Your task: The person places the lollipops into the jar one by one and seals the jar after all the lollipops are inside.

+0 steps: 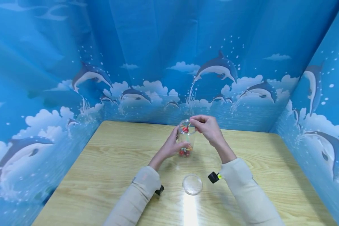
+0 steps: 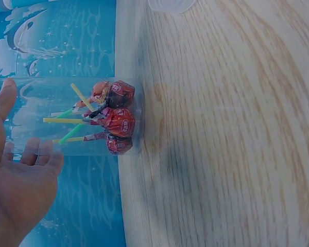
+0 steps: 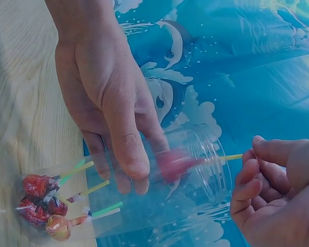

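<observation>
A clear jar [image 1: 188, 138] stands on the wooden table with its mouth uncovered. My left hand [image 1: 170, 145] grips it round the side, thumb on one face and fingers on the other. At its bottom lie several wrapped lollipops [image 2: 118, 121], red and orange, with yellow, green and white sticks pointing up. Over the mouth, my right hand [image 1: 207, 127] pinches the yellow stick of another lollipop [image 3: 177, 165] between thumb and fingertips. That red candy hangs head down just inside the rim, blurred in the right wrist view. Below the jar's neck, the left thumb [image 3: 131, 154] lies across the wall.
A round clear lid [image 1: 192, 185] lies flat on the table [image 1: 115, 175], nearer to me than the jar and between my forearms. A blue curtain [image 1: 158, 47] printed with dolphins hangs along the table's back and sides. Small black cameras [image 1: 213, 177] sit at both wrists.
</observation>
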The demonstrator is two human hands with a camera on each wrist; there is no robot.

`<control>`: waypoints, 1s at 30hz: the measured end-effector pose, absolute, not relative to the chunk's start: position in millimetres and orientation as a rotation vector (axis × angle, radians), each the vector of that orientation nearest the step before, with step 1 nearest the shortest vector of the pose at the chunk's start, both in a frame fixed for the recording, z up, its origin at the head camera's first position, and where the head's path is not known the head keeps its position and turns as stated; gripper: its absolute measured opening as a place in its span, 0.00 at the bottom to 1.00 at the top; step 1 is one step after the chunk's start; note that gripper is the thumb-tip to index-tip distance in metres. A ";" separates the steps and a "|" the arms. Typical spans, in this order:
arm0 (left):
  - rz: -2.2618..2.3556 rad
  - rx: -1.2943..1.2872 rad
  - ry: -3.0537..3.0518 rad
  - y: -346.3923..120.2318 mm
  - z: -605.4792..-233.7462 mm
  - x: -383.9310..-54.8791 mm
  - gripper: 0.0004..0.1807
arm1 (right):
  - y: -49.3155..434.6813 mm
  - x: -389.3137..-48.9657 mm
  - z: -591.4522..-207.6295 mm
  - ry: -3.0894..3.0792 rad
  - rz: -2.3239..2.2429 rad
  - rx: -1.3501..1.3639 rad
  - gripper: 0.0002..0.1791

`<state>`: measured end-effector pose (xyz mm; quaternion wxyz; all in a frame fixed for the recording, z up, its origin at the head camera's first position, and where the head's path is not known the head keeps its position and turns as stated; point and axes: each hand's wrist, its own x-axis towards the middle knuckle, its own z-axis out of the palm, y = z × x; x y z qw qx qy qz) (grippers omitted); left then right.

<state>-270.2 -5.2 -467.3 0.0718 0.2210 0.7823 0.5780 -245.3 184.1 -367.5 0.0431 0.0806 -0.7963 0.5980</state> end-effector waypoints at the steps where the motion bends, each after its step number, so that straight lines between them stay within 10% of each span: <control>1: 1.740 0.666 2.346 -5.0 -467.4 -270.2 0.49 | 184.0 -245.2 -367.7 -2.434 1.836 0.251 0.17; 30: 1.743 0.633 2.363 -4.4 -466.6 -267.8 0.49 | 229.0 -215.4 -399.3 -2.429 1.849 0.131 0.25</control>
